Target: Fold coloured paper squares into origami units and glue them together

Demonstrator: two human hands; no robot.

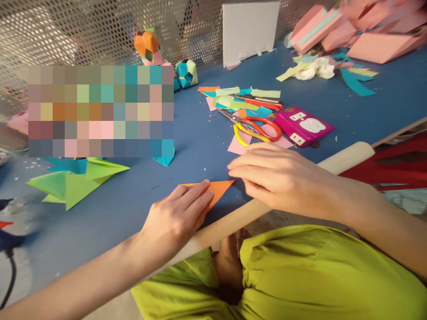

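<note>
Near the table's front edge lies an orange paper point(218, 191) folded into a triangle, its right point showing. My left hand point(182, 209) rests flat on it, fingers stretched across the paper and hiding its left part. Just right of the paper's tip, my right hand point(276, 175) is held low with fingers extended and nothing visible in them. Beyond that hand are scissors point(236, 118) with red and yellow handles, partly over pink paper scraps. Green folded paper pieces point(80, 184) lie to the left.
A magenta power socket point(305, 126) and a red cutter point(263, 101) lie among paper strips. A white board point(250, 33) leans on the perforated metal screen point(110, 26). Pink folded boxes point(383, 46) are piled at back right. A blurred block covers the left area.
</note>
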